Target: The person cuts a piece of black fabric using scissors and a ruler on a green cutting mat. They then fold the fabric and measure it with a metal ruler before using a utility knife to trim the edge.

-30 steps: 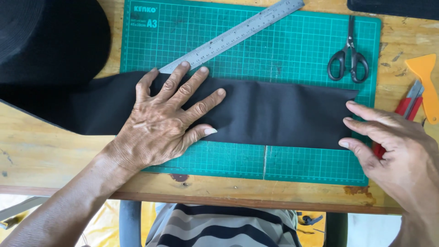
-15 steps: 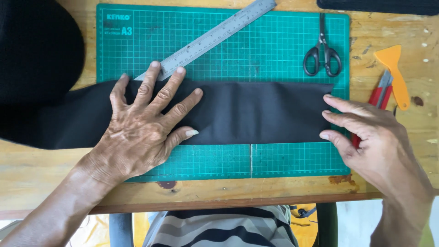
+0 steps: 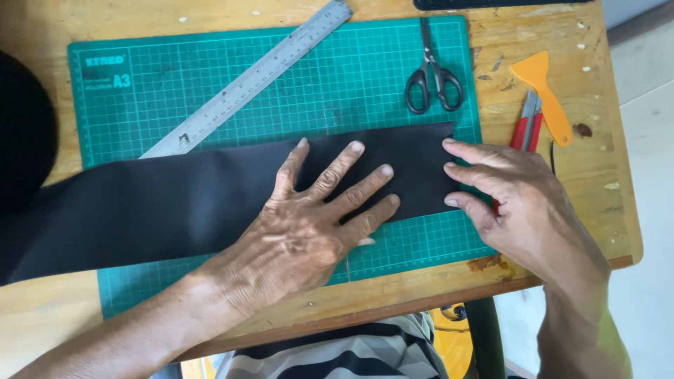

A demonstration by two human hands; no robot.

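Worn wooden table (image 3: 604, 210), pale floor (image 3: 649, 126)

I see a matt black cloth strip (image 3: 175, 203) lying smooth on a green rubbery cutting mat (image 3: 210, 84), beside a brushed metal ruler (image 3: 246, 78), steel scissors (image 3: 433, 70) with glossy black plastic handles, an orange plastic scraper (image 3: 542, 95) and the worn, stained wooden desk (image 3: 597, 154).

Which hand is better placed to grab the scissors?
Probably the right hand: its fingertips only touch the black fabric strip's end, below the scissors. The left hand lies flat on the strip.
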